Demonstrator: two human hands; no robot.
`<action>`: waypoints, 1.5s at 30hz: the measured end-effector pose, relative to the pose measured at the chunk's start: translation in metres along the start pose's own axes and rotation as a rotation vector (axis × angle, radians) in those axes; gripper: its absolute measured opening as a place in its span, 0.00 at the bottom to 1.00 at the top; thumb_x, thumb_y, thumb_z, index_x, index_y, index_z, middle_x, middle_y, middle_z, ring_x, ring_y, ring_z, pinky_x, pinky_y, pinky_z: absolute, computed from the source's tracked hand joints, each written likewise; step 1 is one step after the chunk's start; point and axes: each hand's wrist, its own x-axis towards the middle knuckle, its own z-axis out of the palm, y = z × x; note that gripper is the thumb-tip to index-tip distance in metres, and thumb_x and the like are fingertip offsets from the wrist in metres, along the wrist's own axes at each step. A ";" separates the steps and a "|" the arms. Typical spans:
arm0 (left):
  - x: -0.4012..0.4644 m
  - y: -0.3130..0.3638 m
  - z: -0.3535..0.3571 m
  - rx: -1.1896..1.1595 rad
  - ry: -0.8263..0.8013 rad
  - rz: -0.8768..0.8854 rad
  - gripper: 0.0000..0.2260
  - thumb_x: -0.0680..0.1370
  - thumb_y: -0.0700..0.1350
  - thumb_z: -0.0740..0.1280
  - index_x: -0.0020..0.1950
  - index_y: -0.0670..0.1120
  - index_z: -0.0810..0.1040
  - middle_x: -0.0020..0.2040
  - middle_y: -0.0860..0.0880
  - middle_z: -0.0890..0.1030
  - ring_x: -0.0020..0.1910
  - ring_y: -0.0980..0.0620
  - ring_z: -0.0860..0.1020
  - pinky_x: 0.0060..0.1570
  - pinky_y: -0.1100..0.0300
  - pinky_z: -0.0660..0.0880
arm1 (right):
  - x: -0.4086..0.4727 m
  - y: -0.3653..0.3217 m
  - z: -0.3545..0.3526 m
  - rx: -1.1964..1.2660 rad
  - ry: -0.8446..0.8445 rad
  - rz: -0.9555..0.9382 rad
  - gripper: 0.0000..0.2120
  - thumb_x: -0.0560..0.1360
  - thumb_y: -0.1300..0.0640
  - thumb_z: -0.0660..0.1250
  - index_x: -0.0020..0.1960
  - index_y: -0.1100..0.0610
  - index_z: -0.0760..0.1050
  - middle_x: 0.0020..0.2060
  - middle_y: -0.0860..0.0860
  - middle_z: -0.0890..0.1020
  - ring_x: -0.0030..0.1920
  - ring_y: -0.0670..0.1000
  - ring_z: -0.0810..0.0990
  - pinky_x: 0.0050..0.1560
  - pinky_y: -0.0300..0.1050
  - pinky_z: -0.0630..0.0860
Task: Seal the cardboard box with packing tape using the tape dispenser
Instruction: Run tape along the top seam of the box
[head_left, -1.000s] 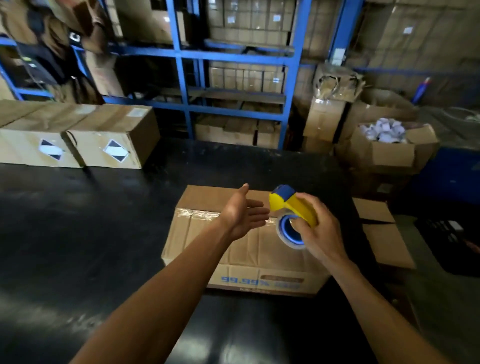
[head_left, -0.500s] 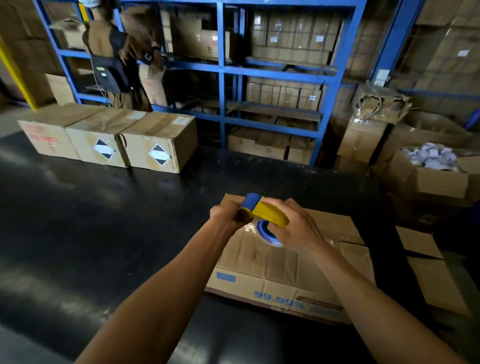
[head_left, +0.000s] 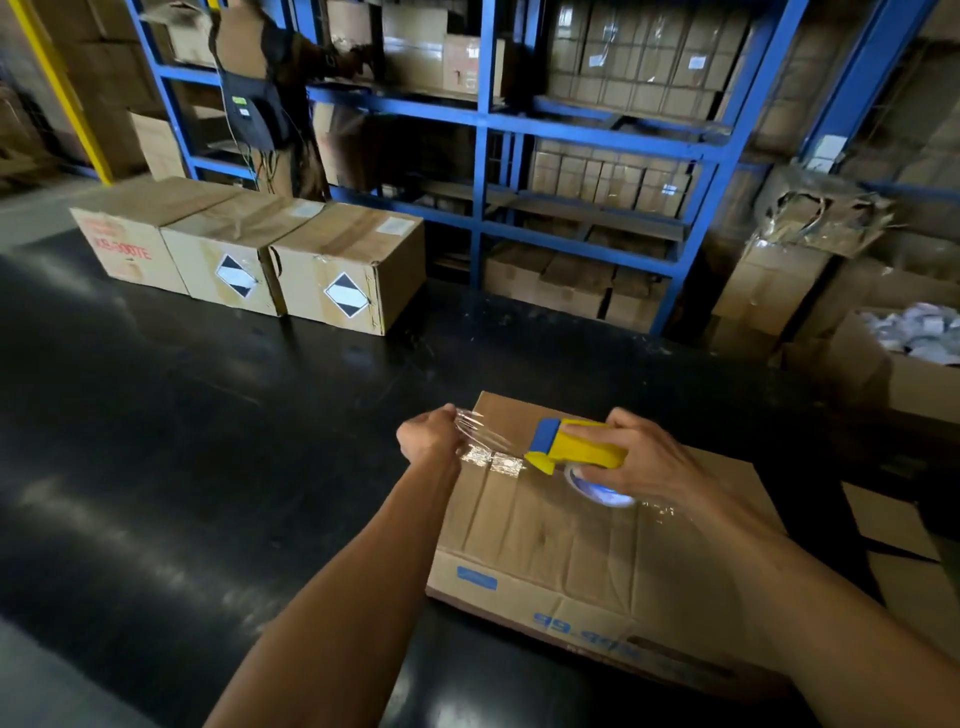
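My left hand (head_left: 428, 436) pinches the tape end (head_left: 475, 434) off the box's (head_left: 571, 540) left edge, my right hand (head_left: 641, 462) grips the dispenser (head_left: 569, 447) above the lid; the strip runs left-right between them.

Across the far left of the glossy black desk (head_left: 156, 426) we see three closed brown cardboard cartons in a row, touching: one with red lettering (head_left: 124, 244), then two bearing black-and-white diamond labels (head_left: 228, 260) (head_left: 348, 270). Behind them we find tall blue steel shelving (head_left: 483, 156) stacked with small brown cartons (head_left: 613, 176). A person in dark clothing (head_left: 270, 88) stands at the shelving's left bay. At the right edge we note an open cardboard carton holding crumpled white wrappings (head_left: 914, 332), and a yellow post (head_left: 62, 88) at the far left.
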 end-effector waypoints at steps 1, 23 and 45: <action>0.001 -0.008 -0.001 0.026 0.027 0.015 0.05 0.73 0.43 0.74 0.42 0.41 0.86 0.35 0.45 0.85 0.35 0.47 0.84 0.44 0.53 0.83 | 0.001 0.003 0.008 -0.013 -0.011 0.004 0.27 0.63 0.33 0.69 0.62 0.34 0.74 0.40 0.47 0.69 0.36 0.48 0.73 0.36 0.40 0.64; 0.036 -0.067 -0.009 0.458 0.120 0.164 0.08 0.79 0.46 0.67 0.51 0.48 0.85 0.48 0.46 0.85 0.46 0.47 0.80 0.45 0.58 0.71 | 0.012 0.002 0.035 -0.242 -0.156 -0.009 0.26 0.70 0.35 0.67 0.68 0.33 0.69 0.44 0.46 0.66 0.36 0.47 0.68 0.31 0.31 0.55; 0.041 -0.083 -0.037 1.326 -0.572 0.701 0.28 0.85 0.56 0.46 0.82 0.48 0.42 0.82 0.47 0.39 0.76 0.41 0.62 0.71 0.48 0.65 | 0.023 0.006 0.037 -0.219 -0.242 0.007 0.28 0.67 0.28 0.60 0.65 0.31 0.68 0.44 0.44 0.66 0.39 0.47 0.73 0.36 0.45 0.71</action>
